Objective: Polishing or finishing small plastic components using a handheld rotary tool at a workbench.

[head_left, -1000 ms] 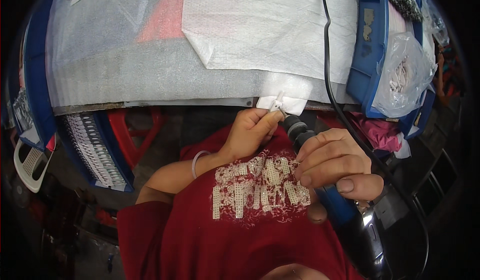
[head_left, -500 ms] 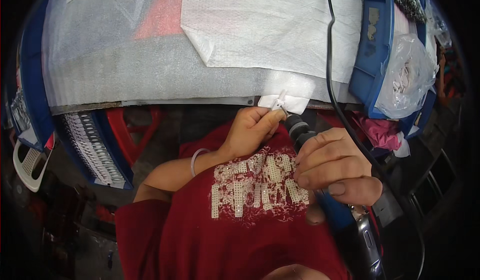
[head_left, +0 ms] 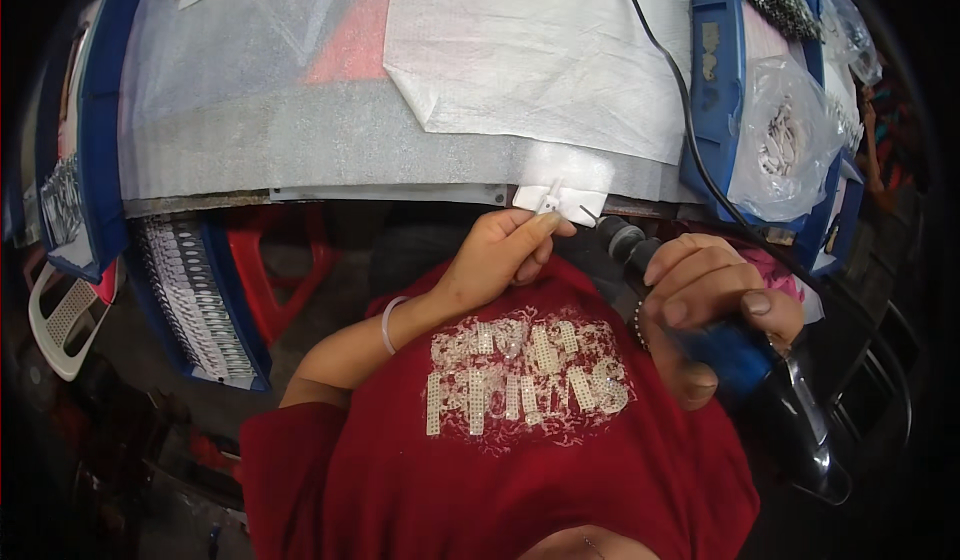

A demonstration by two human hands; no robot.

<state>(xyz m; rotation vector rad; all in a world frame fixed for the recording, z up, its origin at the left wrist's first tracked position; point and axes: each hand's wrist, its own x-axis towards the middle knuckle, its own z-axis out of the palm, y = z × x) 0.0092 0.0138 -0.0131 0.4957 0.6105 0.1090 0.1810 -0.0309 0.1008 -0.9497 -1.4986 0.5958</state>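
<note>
My left hand [head_left: 508, 252] pinches a small pale metal part [head_left: 549, 203] between thumb and forefinger at the table's near edge. Under the part, a folded white pad [head_left: 582, 200] hangs over that edge. In my right hand [head_left: 715, 285] is a corded electric drill with a blue and black body [head_left: 745, 355]. Its dark chuck [head_left: 622, 240] points up and left, and a thin drill bit [head_left: 588, 213] sticks out of it. The bit's tip is a short way right of the part, apart from it. My left fingers partly cover the part.
Grey foam sheeting [head_left: 260, 140] and a white cloth [head_left: 540, 50] cover the table. The black cord [head_left: 668, 55] runs across the right side. A blue crate [head_left: 715, 90] with a clear plastic bag [head_left: 785, 140] stands right. Blue trays of metal pieces [head_left: 190, 300] and a red stool [head_left: 275, 270] are left.
My right hand has moved right with the drill, and the bit has come away from the part. My left hand keeps its pinch. The whole view has shifted slightly.
</note>
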